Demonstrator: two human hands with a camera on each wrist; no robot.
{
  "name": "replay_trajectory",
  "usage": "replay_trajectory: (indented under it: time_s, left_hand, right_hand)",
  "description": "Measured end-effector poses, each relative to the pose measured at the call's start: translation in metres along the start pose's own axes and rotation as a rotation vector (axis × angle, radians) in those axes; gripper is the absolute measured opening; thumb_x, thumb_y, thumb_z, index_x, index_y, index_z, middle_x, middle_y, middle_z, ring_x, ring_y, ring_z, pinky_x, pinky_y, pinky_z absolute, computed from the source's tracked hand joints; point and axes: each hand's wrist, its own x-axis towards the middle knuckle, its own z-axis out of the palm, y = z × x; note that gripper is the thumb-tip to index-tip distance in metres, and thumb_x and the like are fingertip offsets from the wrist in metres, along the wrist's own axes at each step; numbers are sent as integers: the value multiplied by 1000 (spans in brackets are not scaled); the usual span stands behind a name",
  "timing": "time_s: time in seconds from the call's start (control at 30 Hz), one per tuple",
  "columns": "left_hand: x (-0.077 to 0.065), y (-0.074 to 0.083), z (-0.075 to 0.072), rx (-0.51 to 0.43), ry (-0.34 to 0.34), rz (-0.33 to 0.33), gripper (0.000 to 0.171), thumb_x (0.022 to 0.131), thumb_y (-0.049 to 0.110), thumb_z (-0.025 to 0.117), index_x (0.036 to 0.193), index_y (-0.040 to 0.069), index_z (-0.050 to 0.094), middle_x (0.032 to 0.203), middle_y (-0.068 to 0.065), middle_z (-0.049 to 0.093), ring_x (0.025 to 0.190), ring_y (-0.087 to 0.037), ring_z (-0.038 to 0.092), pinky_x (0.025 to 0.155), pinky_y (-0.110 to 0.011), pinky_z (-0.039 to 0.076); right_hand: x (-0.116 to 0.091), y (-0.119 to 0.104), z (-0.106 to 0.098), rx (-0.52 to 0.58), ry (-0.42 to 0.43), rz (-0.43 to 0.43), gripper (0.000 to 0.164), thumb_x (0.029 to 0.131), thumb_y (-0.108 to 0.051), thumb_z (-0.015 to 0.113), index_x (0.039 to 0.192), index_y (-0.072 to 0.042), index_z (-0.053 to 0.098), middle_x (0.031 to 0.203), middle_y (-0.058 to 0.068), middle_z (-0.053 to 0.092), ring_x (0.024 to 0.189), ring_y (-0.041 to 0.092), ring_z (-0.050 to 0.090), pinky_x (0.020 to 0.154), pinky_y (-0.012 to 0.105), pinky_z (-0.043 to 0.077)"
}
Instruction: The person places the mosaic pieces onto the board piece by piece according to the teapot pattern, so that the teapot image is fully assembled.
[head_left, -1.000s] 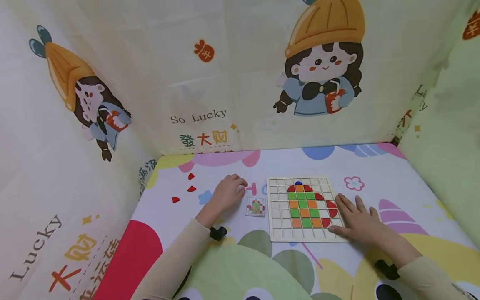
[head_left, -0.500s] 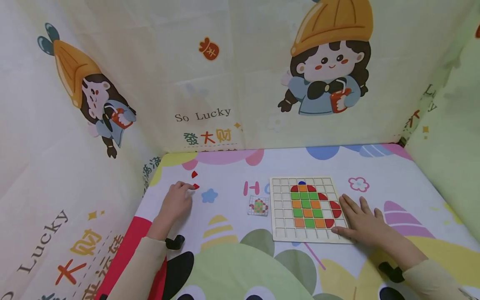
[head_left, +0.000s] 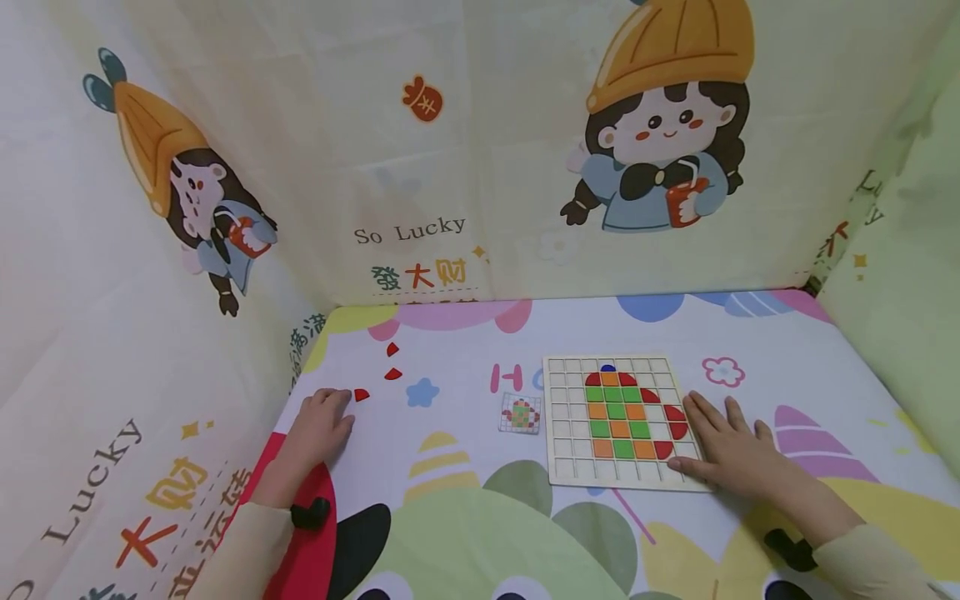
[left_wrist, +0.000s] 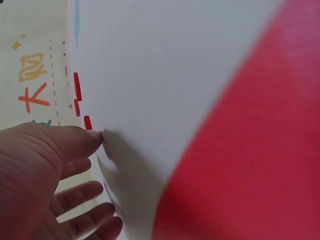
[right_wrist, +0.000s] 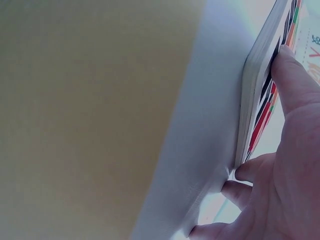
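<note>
My left hand (head_left: pixel 315 427) lies at the left of the table with relaxed fingers. Its fingertips are right beside a red quarter-round tile (head_left: pixel 362 394); in the left wrist view nothing shows between thumb and fingers. Two more red tiles, one nearer (head_left: pixel 393 374) and one farther (head_left: pixel 392 349), lie just beyond. My right hand (head_left: pixel 738 450) rests with spread fingers against the right edge of a wooden grid board (head_left: pixel 566 471), its thumb on the near right corner. Green, orange and red tiles, with a blue one (head_left: pixel 607 367) on top, form a pattern on the board.
A small pattern card (head_left: pixel 520 414) lies just left of the board. The table has a printed cartoon cloth (head_left: pixel 480 550). Printed curtains (head_left: pixel 480 167) close off the back and both sides.
My left hand has moved left from beside the pattern card, past the middle red tile, to the nearest one. My right hand stays at the board's edge. The view has shifted slightly.
</note>
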Motion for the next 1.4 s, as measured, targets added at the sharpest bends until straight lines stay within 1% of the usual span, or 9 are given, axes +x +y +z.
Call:
replay_trajectory:
  time_s: [0.23, 0.37, 0.47, 0.57, 0.67, 0.83, 0.97, 1.17, 1.4]
  left_hand:
    - [16, 0, 1, -11, -34, 49, 61, 90, 18, 78, 143, 1, 55, 142, -27, 51, 131, -47, 48, 99, -59, 53]
    - [21, 3, 2, -22, -50, 93, 49, 94, 14, 73, 139, 2, 59, 138, -23, 55, 127, -42, 51, 101, -57, 52]
    - [25, 7, 2, -20, -53, 112, 39, 95, 12, 70, 133, 4, 64, 129, -20, 58, 118, -38, 55, 99, -54, 54]
    - [29, 10, 1, -18, -72, 90, 31, 95, 11, 70, 125, 5, 66, 118, -17, 59, 109, -33, 57, 95, -50, 56]
    - [33, 14, -1, -25, -117, 57, 25, 94, 9, 71, 118, 5, 65, 111, -15, 58, 101, -30, 58, 91, -48, 57]
    - [34, 21, -3, -39, -179, 17, 20, 91, 10, 73, 109, 9, 63, 108, -13, 56, 99, -29, 56, 90, -46, 57]
    - [33, 23, -2, -22, -168, 19, 21, 89, 12, 75, 105, 12, 62, 107, -13, 55, 99, -28, 56, 88, -45, 58]
    - [30, 28, -2, -30, -144, 41, 22, 89, 14, 73, 110, 11, 65, 107, -12, 57, 96, -27, 57, 85, -44, 58]
    - [28, 31, -2, -84, -57, 36, 11, 92, 12, 74, 100, 9, 67, 103, -12, 57, 93, -26, 56, 85, -43, 58]
  right_hand:
    - [0, -2, -1, 10, -3, -13, 113, 86, -74, 62, 161, 2, 24, 167, 26, 22, 140, 74, 15, 98, 90, 15]
    - [-1, -2, -1, 16, -15, -5, 115, 85, -75, 62, 161, 3, 24, 166, 27, 21, 140, 74, 14, 98, 91, 13]
    - [-1, -2, -1, 12, -13, -4, 115, 85, -76, 62, 161, 2, 24, 166, 26, 21, 140, 74, 14, 98, 91, 14]
    - [0, -1, -1, 9, -8, -3, 115, 85, -76, 62, 161, 2, 23, 167, 26, 20, 140, 74, 14, 99, 91, 14]
    - [0, -1, -1, 9, -5, -4, 115, 85, -76, 62, 161, 2, 23, 167, 26, 20, 140, 73, 14, 99, 90, 13]
    - [0, 0, -1, 12, -4, -7, 115, 85, -75, 63, 161, 2, 23, 167, 26, 21, 140, 73, 14, 99, 90, 13]
    - [0, -1, -1, 13, 0, -7, 115, 85, -75, 63, 161, 1, 23, 167, 26, 21, 141, 73, 14, 99, 90, 13]
    - [0, -1, -1, 14, -3, 1, 116, 85, -76, 63, 161, 1, 22, 167, 26, 20, 141, 73, 13, 99, 90, 12]
    - [0, 0, 0, 7, -4, 6, 116, 84, -75, 63, 161, 2, 23, 166, 26, 21, 141, 73, 14, 99, 90, 13]
